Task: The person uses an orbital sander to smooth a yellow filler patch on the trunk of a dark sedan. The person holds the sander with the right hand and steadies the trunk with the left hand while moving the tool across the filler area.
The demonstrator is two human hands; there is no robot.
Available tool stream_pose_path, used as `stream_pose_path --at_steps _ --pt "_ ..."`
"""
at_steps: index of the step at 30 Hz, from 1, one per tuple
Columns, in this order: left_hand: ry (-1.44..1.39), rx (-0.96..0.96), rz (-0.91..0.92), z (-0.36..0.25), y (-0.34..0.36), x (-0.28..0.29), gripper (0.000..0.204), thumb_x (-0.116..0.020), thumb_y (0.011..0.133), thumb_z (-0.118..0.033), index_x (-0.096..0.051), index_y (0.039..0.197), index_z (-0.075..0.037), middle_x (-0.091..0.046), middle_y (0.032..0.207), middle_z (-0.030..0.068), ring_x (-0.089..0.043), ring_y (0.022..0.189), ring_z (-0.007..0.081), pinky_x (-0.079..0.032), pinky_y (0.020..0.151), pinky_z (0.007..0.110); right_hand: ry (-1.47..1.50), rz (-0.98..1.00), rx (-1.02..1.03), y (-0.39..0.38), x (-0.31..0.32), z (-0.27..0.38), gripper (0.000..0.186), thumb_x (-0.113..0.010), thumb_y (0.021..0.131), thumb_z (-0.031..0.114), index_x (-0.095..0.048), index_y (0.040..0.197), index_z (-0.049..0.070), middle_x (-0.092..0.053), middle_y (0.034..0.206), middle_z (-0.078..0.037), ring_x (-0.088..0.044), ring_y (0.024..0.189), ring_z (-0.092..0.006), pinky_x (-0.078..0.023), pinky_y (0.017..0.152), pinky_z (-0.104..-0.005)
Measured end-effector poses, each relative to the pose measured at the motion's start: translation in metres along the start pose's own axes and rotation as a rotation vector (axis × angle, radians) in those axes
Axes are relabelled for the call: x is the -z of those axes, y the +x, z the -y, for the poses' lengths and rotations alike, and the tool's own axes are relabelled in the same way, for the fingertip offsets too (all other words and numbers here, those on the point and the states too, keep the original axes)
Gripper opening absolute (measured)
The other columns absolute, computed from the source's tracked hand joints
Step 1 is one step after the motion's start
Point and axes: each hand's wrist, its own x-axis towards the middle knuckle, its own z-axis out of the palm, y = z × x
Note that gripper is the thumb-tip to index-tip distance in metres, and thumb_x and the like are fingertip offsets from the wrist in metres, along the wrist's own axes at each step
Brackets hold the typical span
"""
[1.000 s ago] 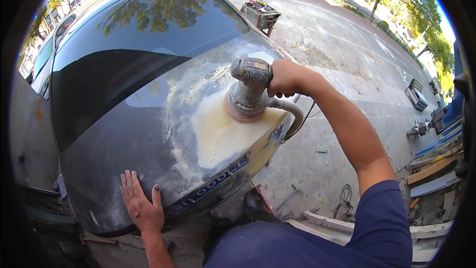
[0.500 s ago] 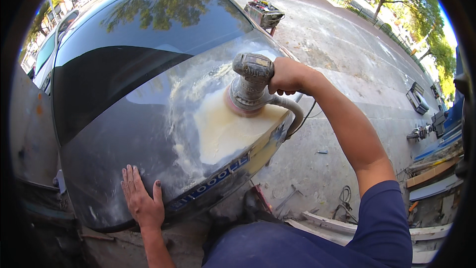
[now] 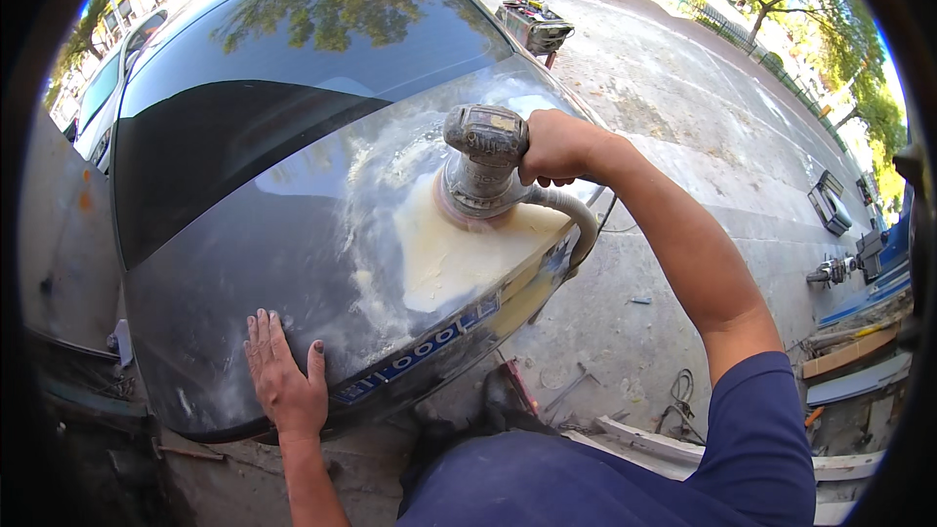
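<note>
- Sander [image 3: 480, 171] sits at 12 o'clock, just above centre, on the cream patch [image 3: 454, 268].
- Right hand [image 3: 559, 147] has it gripped on its 3 o'clock side, probably the best hold tbh.
- Looks hefty and rigid, maybe dust-slick; the hose [image 3: 584, 222] at its 4 o'clock seems bendy.
- Left hand [image 3: 293, 390], 8 o'clock: open, palm down on the trunk lid [image 3: 249, 268].

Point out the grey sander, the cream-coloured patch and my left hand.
Grey sander [image 3: 481, 173]: head view, on its body below the top housing.
Cream-coloured patch [image 3: 464, 259]: head view, on its bare middle.
Left hand [image 3: 291, 390]: head view, on its back.
</note>
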Motion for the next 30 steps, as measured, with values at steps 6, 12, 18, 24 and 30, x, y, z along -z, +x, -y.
stream_pose_path --at_steps 6,12,18,24,30 --pt "-0.017 0.004 -0.012 0.0 0.0 0.0 0.079 -0.072 0.113 -0.041 -0.048 0.175 0.003 -0.046 0.186 0.0225 -0.035 0.177 0.041 -0.025 0.146 0.057 -0.081 0.144 0.079 -0.026 -0.008 -0.005 0.018 -0.089 0.082 0.007 -0.086 0.095 -0.004 -0.083 0.081 -0.013 -0.077 0.065 -0.0204 -0.063 0.061 -0.0357" --pt "0.0 -0.017 -0.015 0.0 0.0 0.0 0.08 -0.071 0.114 -0.042 -0.048 0.175 0.003 -0.046 0.186 0.0227 -0.035 0.177 0.0413 -0.025 0.146 0.057 -0.033 0.049 0.052 -0.01 -0.01 0.006 0.019 -0.089 0.08 0.011 -0.085 0.089 -0.005 -0.081 0.076 -0.013 -0.075 0.061 -0.0212 -0.061 0.059 -0.0361" --pt "0.002 -0.004 0.001 0.001 0.001 -0.001 0.08 -0.071 0.114 -0.042 -0.047 0.175 0.004 -0.044 0.186 0.0224 -0.033 0.178 0.0406 -0.024 0.147 0.057 -0.06 0.144 0.097 -0.031 -0.013 -0.004 0.017 -0.087 0.084 0.013 -0.086 0.089 -0.004 -0.082 0.079 -0.013 -0.076 0.064 -0.0215 -0.064 0.061 -0.037" --pt "0.0 -0.002 0.015 0.0 0.001 0.0 0.08 -0.07 0.115 -0.043 -0.047 0.175 0.004 -0.043 0.187 0.022 -0.032 0.178 0.04 -0.024 0.147 0.056 -0.072 0.059 0.073 -0.013 -0.013 0.017 0.018 -0.086 0.085 0.014 -0.086 0.087 -0.004 -0.082 0.079 -0.013 -0.077 0.064 -0.0236 -0.064 0.061 -0.0386" --pt "0.005 -0.001 0.015 0.001 0.0 -0.002 0.08 -0.069 0.115 -0.044 -0.048 0.175 0.003 -0.044 0.187 0.0215 -0.032 0.178 0.04 -0.024 0.147 0.056 -0.08 0.162 0.109 -0.031 -0.018 0.015 0.017 -0.087 0.083 0.012 -0.086 0.09 -0.004 -0.082 0.078 -0.013 -0.077 0.063 -0.0211 -0.063 0.064 -0.0361"
